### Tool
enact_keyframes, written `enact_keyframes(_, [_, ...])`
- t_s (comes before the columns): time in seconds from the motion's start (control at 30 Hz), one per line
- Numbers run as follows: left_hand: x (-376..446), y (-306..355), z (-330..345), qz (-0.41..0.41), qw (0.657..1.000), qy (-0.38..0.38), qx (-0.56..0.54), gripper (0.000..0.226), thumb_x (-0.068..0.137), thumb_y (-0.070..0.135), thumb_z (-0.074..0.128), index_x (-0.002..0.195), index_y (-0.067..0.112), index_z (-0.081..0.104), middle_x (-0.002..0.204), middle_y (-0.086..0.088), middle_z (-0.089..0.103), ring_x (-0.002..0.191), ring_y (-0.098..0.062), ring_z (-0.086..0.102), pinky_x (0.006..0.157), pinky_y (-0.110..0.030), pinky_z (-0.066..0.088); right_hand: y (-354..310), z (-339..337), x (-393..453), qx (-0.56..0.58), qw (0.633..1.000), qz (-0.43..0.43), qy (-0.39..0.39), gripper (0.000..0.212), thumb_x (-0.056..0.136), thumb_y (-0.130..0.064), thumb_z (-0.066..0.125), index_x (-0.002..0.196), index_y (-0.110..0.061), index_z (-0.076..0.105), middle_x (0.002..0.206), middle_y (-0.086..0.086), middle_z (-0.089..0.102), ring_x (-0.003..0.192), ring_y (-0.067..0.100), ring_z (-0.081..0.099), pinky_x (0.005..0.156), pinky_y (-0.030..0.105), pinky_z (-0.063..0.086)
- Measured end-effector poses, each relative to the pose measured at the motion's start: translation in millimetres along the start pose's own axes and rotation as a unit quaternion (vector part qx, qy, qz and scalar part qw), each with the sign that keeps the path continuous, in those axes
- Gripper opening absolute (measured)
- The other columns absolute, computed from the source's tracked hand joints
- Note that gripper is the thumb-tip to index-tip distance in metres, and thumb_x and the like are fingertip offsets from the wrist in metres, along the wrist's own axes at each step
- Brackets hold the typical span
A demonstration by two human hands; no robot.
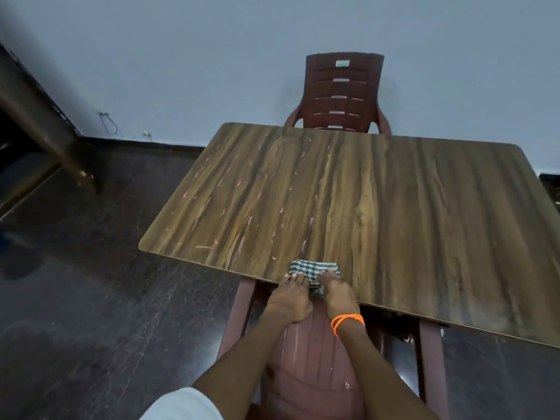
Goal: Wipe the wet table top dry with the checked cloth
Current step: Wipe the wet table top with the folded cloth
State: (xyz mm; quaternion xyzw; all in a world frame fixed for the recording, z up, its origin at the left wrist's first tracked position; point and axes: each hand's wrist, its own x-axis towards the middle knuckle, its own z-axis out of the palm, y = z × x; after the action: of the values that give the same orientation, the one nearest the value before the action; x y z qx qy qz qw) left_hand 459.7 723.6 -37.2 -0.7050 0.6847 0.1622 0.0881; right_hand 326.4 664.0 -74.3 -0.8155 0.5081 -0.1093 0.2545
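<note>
A folded green-and-white checked cloth (310,269) lies at the near edge of the wood-grain table top (363,207), partly hanging over that edge. My left hand (289,297) rests on the cloth's left side with fingers laid flat. My right hand (338,291), with an orange thread band at the wrist, presses on the cloth's right side. Small streaks and drops of water glint on the left half of the table top. Whether either thumb curls under the cloth is hidden.
A maroon plastic chair (344,92) stands at the table's far side against the pale wall. Another maroon chair (315,368) sits below my arms at the near side. Dark glossy floor lies to the left, with a wooden furniture leg (75,171) at far left.
</note>
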Motion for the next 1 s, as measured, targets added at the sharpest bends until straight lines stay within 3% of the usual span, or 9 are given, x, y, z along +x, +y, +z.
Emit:
enact_keyframes(0.13, [16.4, -16.9, -9.8, 0.036, 0.999, 0.010, 0.008, 0.060, 0.092, 0.024, 0.046, 0.146, 0.002, 0.034, 0.156, -0.018, 0.030, 0.143, -0.030, 0.026, 0.120, -0.041, 0.010, -14.0, 6.0, 3.1, 0.032, 0.997, 0.027, 0.069, 0.028, 0.083, -0.002, 0.050, 0.098, -0.024, 0.060, 0.107, 0.001, 0.062, 0.093, 0.024, 0.064, 0.066, 0.036, 0.052])
enact_keyframes(0.3, [26.4, -59.7, -17.4, 0.112, 0.993, 0.025, 0.007, 0.062, 0.090, 0.023, 0.050, 0.147, 0.004, 0.035, 0.157, -0.015, 0.031, 0.144, -0.029, 0.026, 0.121, -0.039, 0.006, -46.5, 22.1, 19.1, 0.012, 0.993, 0.079, 0.090, 0.019, 0.086, -0.018, 0.048, 0.097, -0.024, 0.063, 0.108, -0.002, 0.057, 0.087, 0.026, 0.064, 0.063, 0.036, 0.051])
enact_keyframes(0.43, [12.7, -103.8, -7.0, 0.148, 0.988, 0.011, 0.036, 0.069, 0.089, 0.029, 0.050, 0.148, 0.001, 0.031, 0.157, -0.018, 0.027, 0.145, -0.031, 0.023, 0.122, -0.043, 0.006, -86.6, 38.9, 15.7, 0.018, 0.993, 0.077, 0.088, 0.023, 0.086, -0.010, 0.056, 0.103, -0.015, 0.070, 0.124, 0.010, 0.060, 0.112, 0.027, 0.059, 0.078, 0.041, 0.053])
enact_keyframes(0.57, [-10.7, -126.6, 0.8, 0.209, 0.976, -0.024, 0.058, 0.075, 0.091, 0.023, 0.049, 0.153, -0.003, 0.016, 0.161, -0.022, 0.014, 0.149, -0.035, 0.012, 0.122, -0.045, 0.000, -98.4, 53.4, -2.9, 0.040, 0.988, 0.101, 0.109, 0.034, 0.080, -0.003, 0.053, 0.104, -0.017, 0.071, 0.128, 0.003, 0.061, 0.128, 0.017, 0.048, 0.091, 0.036, 0.051])
enact_keyframes(0.67, [-12.1, -115.1, -3.2, 0.238, 0.969, -0.048, 0.040, 0.074, 0.093, 0.021, 0.046, 0.153, -0.005, 0.011, 0.162, -0.023, 0.008, 0.150, -0.035, 0.006, 0.122, -0.045, -0.002, -88.9, 52.4, -15.9, 0.043, 0.979, 0.130, 0.149, 0.044, 0.075, 0.005, 0.053, 0.105, -0.022, 0.070, 0.126, -0.002, 0.063, 0.126, 0.015, 0.050, 0.093, 0.035, 0.051])
enact_keyframes(0.8, [14.4, -90.1, -8.0, 0.248, 0.967, -0.058, 0.020, 0.078, 0.090, 0.026, 0.050, 0.152, -0.006, 0.015, 0.160, -0.024, 0.016, 0.148, -0.036, 0.011, 0.122, -0.047, 0.004, -72.2, 42.4, -2.2, 0.046, 0.963, 0.193, 0.182, 0.035, 0.075, -0.001, 0.062, 0.103, -0.020, 0.071, 0.119, 0.004, 0.066, 0.122, 0.018, 0.054, 0.093, 0.026, 0.044])
enact_keyframes(0.9, [43.1, -84.3, -18.0, 0.245, 0.969, -0.030, 0.026, 0.075, 0.089, 0.028, 0.051, 0.150, -0.005, 0.021, 0.158, -0.023, 0.022, 0.147, -0.035, 0.017, 0.122, -0.045, 0.006, -64.2, 37.5, 21.6, 0.053, 0.955, 0.210, 0.204, 0.030, 0.077, 0.001, 0.060, 0.099, -0.016, 0.071, 0.113, 0.009, 0.068, 0.113, 0.026, 0.060, 0.089, 0.035, 0.051])
enact_keyframes(1.0, [62.2, -94.6, -22.7, 0.240, 0.969, -0.030, 0.052, 0.074, 0.090, 0.027, 0.048, 0.151, -0.004, 0.020, 0.160, -0.021, 0.020, 0.148, -0.032, 0.016, 0.122, -0.045, 0.004, -68.4, 38.0, 44.1, 0.029, 0.963, 0.206, 0.169, 0.027, 0.080, 0.002, 0.056, 0.099, -0.012, 0.070, 0.115, 0.012, 0.065, 0.107, 0.032, 0.061, 0.082, 0.044, 0.053])
